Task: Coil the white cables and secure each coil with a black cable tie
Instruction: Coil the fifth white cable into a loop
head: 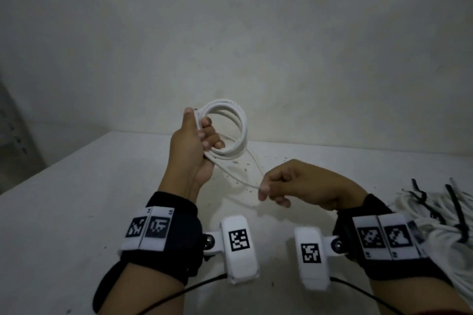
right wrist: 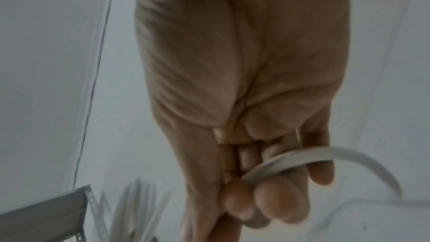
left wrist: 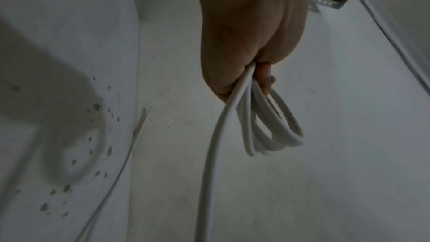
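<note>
A white cable is partly wound into a coil (head: 230,130) of several loops, held up above the white table (head: 76,199). My left hand (head: 198,140) grips the coil's left side, fingers curled round the loops (left wrist: 267,126). A loose strand (head: 238,176) runs from the coil down to my right hand (head: 279,186), which pinches it (right wrist: 291,159) between thumb and curled fingers. The tail beyond the right hand trails on the table. At the right edge lies a pile of coiled white cables (head: 440,215) with black ties (head: 455,207) on them.
A wall (head: 230,33) rises close behind the table. A grey metal shelf frame (head: 12,135) stands at the far left. Dark specks (head: 245,166) mark the tabletop under the coil. Black wires (head: 194,286) run from my wrist cameras near the front edge.
</note>
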